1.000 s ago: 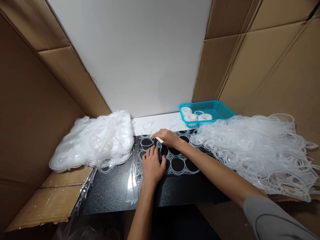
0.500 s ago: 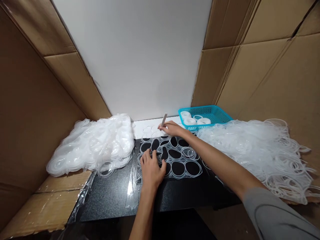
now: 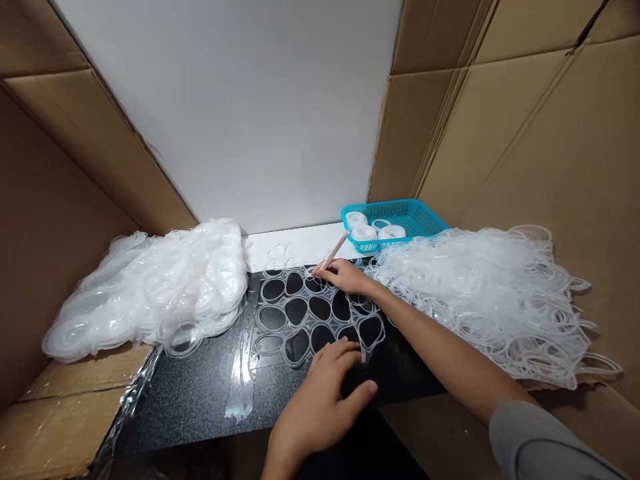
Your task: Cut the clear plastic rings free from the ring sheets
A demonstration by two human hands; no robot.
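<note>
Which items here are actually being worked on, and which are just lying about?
In use:
- clear sheet of punched rings
- thin stick in the right hand
- left hand at the sheet's near edge

Lying about:
- left heap
- right heap
- blue basket

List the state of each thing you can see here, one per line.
Clear plastic sheet of rings: flat on the black tabletop.
Stick: gripped, tilted.
Right hand: closed on the stick.
Left hand: open, fingertips at the sheet's near edge.
Blue basket: holding white rolls.
</note>
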